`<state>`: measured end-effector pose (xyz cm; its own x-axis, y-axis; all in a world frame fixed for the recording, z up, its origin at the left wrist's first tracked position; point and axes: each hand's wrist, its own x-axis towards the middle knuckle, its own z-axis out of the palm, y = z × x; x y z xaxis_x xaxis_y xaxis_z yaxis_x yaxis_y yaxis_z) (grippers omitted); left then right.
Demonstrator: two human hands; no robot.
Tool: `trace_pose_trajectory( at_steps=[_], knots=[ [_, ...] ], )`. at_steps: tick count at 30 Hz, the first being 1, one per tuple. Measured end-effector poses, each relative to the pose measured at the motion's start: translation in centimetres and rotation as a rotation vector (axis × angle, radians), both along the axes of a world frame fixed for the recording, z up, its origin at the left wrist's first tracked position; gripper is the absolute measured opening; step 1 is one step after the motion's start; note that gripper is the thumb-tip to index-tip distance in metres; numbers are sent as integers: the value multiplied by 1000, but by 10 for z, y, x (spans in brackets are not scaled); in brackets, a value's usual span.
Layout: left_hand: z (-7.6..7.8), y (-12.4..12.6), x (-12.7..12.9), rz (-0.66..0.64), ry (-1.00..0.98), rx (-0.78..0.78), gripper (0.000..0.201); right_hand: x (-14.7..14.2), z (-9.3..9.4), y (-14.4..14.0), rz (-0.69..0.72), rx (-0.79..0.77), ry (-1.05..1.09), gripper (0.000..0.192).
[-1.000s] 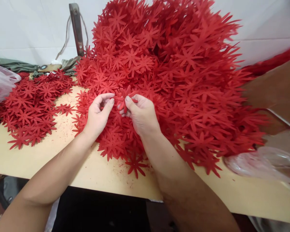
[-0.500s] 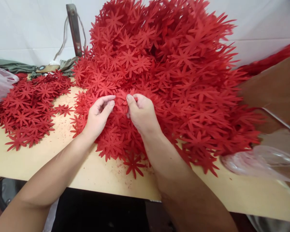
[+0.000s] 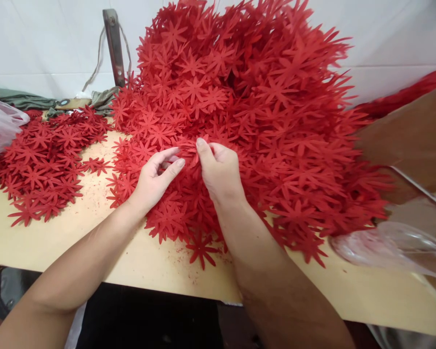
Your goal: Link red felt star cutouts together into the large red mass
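Note:
In front of a tall heap of red flower-shaped cut-outs (image 3: 276,92), both hands meet at mid-view. My right hand (image 3: 221,167) is closed, its thumb pressed over a red flower cut-out (image 3: 191,148) whose narrow petals stick out to the left. Whether it is one layer or a few stacked cannot be made out. At the tips of those petals is my left hand (image 3: 158,177), its thumb and fingers curved and a little apart, with no firm grip showing. Below the hands a single cut-out (image 3: 202,249) lies at the heap's front edge.
A smaller pile of cut-outs (image 3: 43,165) lies on the left of the pale table (image 3: 138,261). Clear plastic (image 3: 392,245) and a brown cardboard box (image 3: 414,135) stand to the right. An upright metal bar (image 3: 114,48) and a plastic bag (image 3: 2,121) are at the back left.
Both hands have shifted slightly right. My left thumb and fingers have come closer to the petals held in my right hand.

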<state>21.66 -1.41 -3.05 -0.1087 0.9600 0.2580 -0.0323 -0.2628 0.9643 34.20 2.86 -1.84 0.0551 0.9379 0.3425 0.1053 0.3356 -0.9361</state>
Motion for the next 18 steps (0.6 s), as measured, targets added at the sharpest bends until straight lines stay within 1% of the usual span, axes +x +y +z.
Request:
trace_pose_trajectory(
  at_steps=[2,5,7,10,12,14,18],
  knots=[
    [1,-1,2,-6,-44,-13,40,-2,-3,2,64,-27,56,45],
    [1,0,4,-7,-97,-23,38,-7,-6,3,213,-67,110,43],
    [0,1,4,24,-110,-20,35,-10,-7,0,309,-66,136,42],
    [-2,5,2,97,-142,16,30,-14,-5,-6,491,-83,188,39],
    [-2,6,0,113,-182,29,27,-14,-4,-8,572,-98,202,38],
    [0,6,-1,113,-207,25,25,-13,-3,-9,562,-89,182,34],
    [3,2,1,81,-233,6,24,-9,-2,-9,388,-25,32,24]
  ],
)
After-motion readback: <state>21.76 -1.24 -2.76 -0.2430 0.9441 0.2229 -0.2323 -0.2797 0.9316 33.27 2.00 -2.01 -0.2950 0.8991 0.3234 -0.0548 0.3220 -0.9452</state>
